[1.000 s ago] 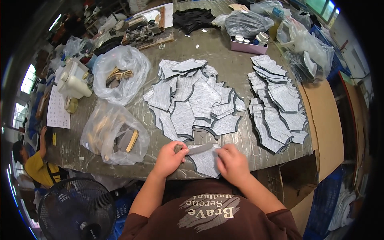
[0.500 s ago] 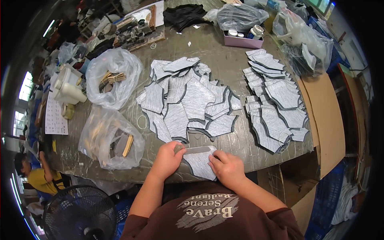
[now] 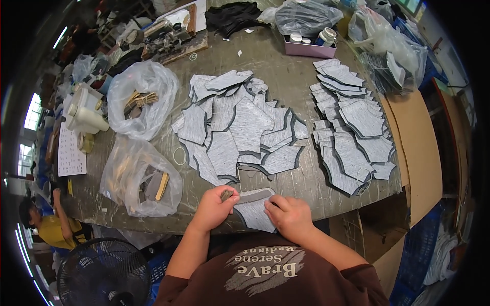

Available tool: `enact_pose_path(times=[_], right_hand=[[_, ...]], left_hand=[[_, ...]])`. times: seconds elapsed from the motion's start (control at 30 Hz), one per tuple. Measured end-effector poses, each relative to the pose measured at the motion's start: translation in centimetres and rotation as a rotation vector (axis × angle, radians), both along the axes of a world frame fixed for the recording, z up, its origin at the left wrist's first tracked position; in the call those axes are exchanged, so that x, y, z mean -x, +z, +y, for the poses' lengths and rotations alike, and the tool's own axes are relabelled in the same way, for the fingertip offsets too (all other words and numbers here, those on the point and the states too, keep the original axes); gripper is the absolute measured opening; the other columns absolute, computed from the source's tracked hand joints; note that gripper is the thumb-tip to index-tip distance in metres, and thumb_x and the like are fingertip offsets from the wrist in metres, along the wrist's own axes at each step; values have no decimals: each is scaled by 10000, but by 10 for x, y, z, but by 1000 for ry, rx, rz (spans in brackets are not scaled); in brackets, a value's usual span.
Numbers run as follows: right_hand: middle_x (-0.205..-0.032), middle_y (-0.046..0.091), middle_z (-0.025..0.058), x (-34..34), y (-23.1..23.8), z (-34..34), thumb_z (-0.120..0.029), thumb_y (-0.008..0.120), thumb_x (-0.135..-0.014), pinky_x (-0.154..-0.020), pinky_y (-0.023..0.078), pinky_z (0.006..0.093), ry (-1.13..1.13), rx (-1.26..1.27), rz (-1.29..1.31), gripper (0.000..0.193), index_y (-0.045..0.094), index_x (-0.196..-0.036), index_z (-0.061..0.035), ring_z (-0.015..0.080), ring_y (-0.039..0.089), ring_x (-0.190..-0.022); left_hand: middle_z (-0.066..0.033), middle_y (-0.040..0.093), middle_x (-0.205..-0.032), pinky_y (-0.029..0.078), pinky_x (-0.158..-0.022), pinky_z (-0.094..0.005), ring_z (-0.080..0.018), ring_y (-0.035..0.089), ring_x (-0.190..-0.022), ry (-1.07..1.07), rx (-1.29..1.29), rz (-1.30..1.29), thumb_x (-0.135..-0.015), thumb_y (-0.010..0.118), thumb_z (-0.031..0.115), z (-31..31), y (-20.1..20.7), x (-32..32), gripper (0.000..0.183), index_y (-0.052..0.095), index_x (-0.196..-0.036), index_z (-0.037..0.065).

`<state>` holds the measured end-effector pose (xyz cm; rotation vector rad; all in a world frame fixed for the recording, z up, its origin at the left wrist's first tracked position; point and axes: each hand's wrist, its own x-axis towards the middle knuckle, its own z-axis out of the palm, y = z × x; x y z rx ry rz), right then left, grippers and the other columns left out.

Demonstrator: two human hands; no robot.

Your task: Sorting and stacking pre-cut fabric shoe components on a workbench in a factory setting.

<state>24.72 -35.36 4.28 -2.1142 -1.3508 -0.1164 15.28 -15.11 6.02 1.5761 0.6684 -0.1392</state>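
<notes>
At the table's near edge lies a grey streaked cut piece [image 3: 255,214] with a dark edge, apparently fabric. Along its far edge runs a narrow, plain grey strip [image 3: 255,196]. My left hand [image 3: 213,206] is closed at the piece's left end, pinching a small brownish-grey bundle of strips [image 3: 227,195], mostly hidden by the fingers. My right hand [image 3: 290,214] is closed at the right edge, its bent fingertips gripping the piece beside the strip's end. A loose pile of similar cut pieces [image 3: 250,122] lies just beyond my hands.
Overlapping rows of cut pieces [image 3: 360,120] lie at the right. Two clear plastic bags [image 3: 162,81] with bundled strips stand at the left. A purple box [image 3: 309,49] holds jars at the back. Below left are a black fan [image 3: 104,273] and another person [image 3: 53,229].
My left hand has drawn slightly back from the strip, and more of the strip's left end shows. The right hand stays at the piece's right edge, moved slightly toward me.
</notes>
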Motion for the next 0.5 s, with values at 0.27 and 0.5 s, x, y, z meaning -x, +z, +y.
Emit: enact_pose_path(times=[0.27,0.5], right_hand=[[-866,585,-6,1,-2,-2,-144,708,-672,-500,433,316,-6,12,32,205,631,-856,-100,167,557,-609],[-1013,610,-5,0,-3,-1,-153,683,-693,-503,438,315,1,17,7,179,625,-852,-95,156,547,-615]], left_hand=[[19,542,-607,372,-461,-191,-41,484,-510,6,-57,9,-830,600,50,-3,2,-5,30,596,-844,24],[11,552,-586,370,-442,-196,-45,483,-483,5,-82,35,-823,617,59,-1,5,-6,41,606,-847,28]])
